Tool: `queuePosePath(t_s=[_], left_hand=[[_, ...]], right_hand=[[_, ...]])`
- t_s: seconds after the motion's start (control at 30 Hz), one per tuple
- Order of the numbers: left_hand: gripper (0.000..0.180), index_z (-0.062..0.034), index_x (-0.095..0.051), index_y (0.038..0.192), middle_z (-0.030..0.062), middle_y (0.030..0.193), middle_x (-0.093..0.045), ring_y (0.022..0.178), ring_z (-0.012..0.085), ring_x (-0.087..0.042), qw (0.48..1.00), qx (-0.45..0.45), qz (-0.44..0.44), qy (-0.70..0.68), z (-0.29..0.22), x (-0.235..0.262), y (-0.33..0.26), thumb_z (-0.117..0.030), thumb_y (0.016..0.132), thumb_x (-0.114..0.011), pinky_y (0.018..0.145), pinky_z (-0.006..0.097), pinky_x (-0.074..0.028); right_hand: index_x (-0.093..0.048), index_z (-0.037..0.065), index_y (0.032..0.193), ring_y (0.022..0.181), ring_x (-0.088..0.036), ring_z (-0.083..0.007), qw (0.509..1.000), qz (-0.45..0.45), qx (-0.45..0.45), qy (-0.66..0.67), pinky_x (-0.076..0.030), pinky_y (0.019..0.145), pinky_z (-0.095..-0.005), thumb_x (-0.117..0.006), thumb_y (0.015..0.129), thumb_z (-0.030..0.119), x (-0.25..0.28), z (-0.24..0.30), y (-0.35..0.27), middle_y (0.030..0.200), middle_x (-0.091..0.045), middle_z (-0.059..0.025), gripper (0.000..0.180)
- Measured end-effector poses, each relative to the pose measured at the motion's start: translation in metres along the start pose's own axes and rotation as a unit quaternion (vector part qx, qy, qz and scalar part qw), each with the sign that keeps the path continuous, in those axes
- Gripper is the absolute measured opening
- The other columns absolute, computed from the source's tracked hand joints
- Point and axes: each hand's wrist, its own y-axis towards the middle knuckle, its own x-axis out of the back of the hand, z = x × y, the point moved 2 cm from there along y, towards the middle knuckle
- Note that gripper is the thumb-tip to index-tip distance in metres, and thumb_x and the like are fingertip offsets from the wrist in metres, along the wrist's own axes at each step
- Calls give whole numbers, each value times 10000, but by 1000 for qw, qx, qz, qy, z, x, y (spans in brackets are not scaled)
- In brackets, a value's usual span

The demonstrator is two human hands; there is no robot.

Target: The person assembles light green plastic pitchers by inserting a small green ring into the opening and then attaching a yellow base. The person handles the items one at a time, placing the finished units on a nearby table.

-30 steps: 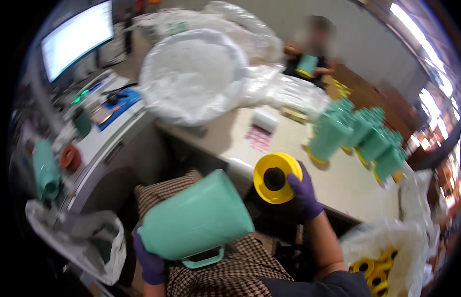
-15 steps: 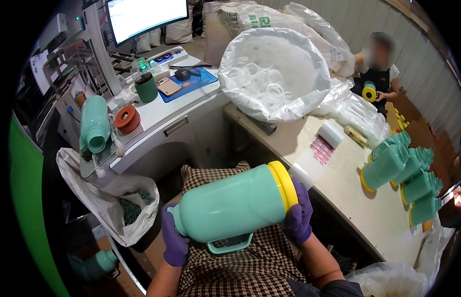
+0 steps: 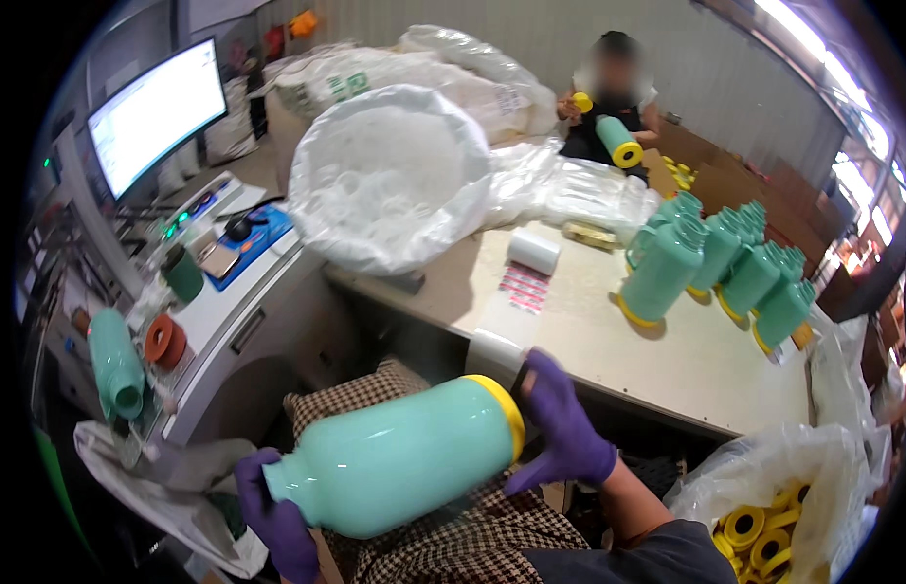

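A mint-green thermos jug shell point(image 3: 404, 453) with a yellow base ring lies sideways across my lap, its neck pointing left. Around that neck my left hand point(image 3: 280, 521), in a purple glove, is closed. My right hand point(image 3: 568, 428), gloved the same, is off the yellow base, with thumb and fingers spread apart. A small gap shows between this palm and the ring. The jug's handle is hidden from this side.
Several like jugs point(image 3: 667, 273) stand on the table's right, near a label roll point(image 3: 533, 251). A lined tub point(image 3: 317, 209) holds clear rings. Yellow rings point(image 3: 745, 526) fill a bag at lower right. A monitor point(image 3: 156, 117) stands left. Across the table sits a co-worker point(image 3: 614, 117) holding another jug.
My view has swung to the right. My right hand has let go of the yellow base and opened. The jug's handle has turned out of sight; the co-worker now holds up a yellow part.
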Motion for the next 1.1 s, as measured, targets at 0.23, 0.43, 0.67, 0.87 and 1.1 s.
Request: queuePosePath(t_s=[0.23,0.43,0.67,0.87,1.1], left_hand=[[903,-35,-429,1435,141,1320,-484,1156,245,-539,947,-135,275,-91,-48,-107,4,-351,693,-835,971,406,-483],[555,-4,-521,1339,128,1189,-591,1058,214,-612,924,-12,377,-57,15,-114,-17,-135,833,-708,949,363,-510],[293,18,-626,1172,99,1035,-633,915,164,-630,933,79,348,-34,39,-121,-27,6,884,-573,865,313,-526],[234,1,-637,1172,45,1019,-637,904,117,-601,920,100,378,-21,113,-131,-3,-3,961,-537,812,276,-509],[232,32,-631,1167,91,1041,-656,926,178,-634,838,-46,544,9,108,-242,28,-35,947,-599,856,308,-512]], right_hand=[[-381,96,1543,1320,-497,-461,965,-232,-41,-117,-414,1098,-576,-873,735,516,-5,-28,-56,1449,-473,-272,1035],[-226,25,1586,1381,-455,-351,854,-397,-307,-136,-401,1149,-460,-945,652,321,53,-151,-140,1496,-439,-206,1215],[-221,28,1578,1336,-513,-339,823,-456,-335,-49,-449,1117,-448,-947,651,243,105,-272,-181,1509,-425,-202,1197],[-256,25,1588,1481,-330,-380,689,-455,-533,-185,-267,1240,-460,-851,780,419,106,-287,-189,1536,-381,-255,1077],[-555,115,1452,1299,-557,-322,888,-130,-431,-95,-429,1122,-412,-721,937,322,182,-103,-259,1368,-582,-169,579]])
